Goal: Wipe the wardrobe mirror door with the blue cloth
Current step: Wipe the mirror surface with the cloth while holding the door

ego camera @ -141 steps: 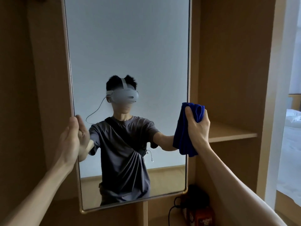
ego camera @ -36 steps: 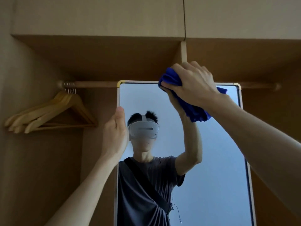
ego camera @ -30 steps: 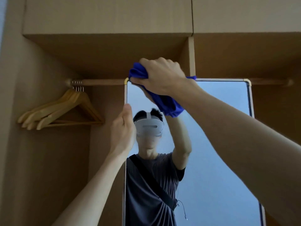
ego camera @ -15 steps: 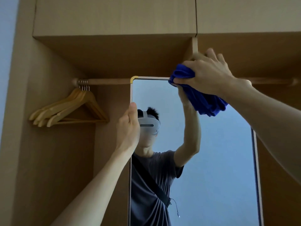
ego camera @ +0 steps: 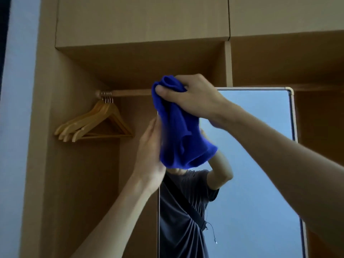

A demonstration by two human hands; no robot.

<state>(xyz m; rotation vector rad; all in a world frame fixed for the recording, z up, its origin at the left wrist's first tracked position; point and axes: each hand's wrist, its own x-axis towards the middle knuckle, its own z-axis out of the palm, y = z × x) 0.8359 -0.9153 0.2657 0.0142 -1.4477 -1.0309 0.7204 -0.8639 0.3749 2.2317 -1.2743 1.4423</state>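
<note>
The tall wardrobe mirror door stands open in front of me, its gold frame corner at the upper right. My right hand grips the bunched blue cloth at the mirror's top left corner; the cloth hangs down over the left edge and hides that corner. My left hand holds the mirror's left edge just below the cloth, fingers wrapped behind the frame. The glass reflects a person in a grey T-shirt with a raised arm.
Several wooden hangers hang from a wooden rail to the left of the mirror. Upper cabinet boxes overhang above. A vertical divider panel rises behind the mirror's top edge.
My right hand has swept the cloth leftward along the top edge, from the mirror's upper middle to its top left corner. My left hand keeps its hold on the left edge.
</note>
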